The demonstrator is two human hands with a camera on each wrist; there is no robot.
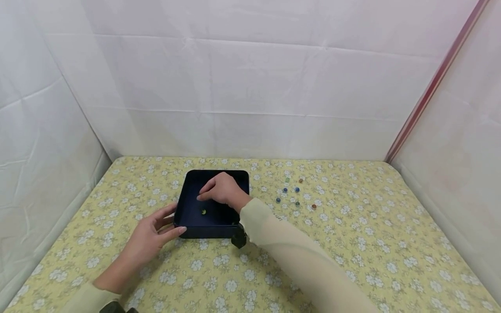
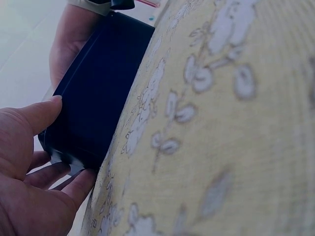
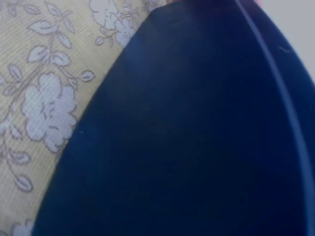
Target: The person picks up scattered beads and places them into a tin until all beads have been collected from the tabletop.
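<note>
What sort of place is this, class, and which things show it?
Probably a makeshift tabletop booth: white sheeting walls three sides of a flower-patterned tabletop, where a dark tray sits.

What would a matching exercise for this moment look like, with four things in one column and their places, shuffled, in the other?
Things
1. left hand
2. right hand
3. yellow-green piece
4. small blue pieces

Places
A. lying on the floor inside the dark tray
B. on the floral cloth, outside the tray
C. at the tray's near left corner, thumb against the front wall
D. above the tray's inside, the forearm crossing the tray's right side

Right pairs: 1-C, 2-D, 3-A, 4-B
</note>
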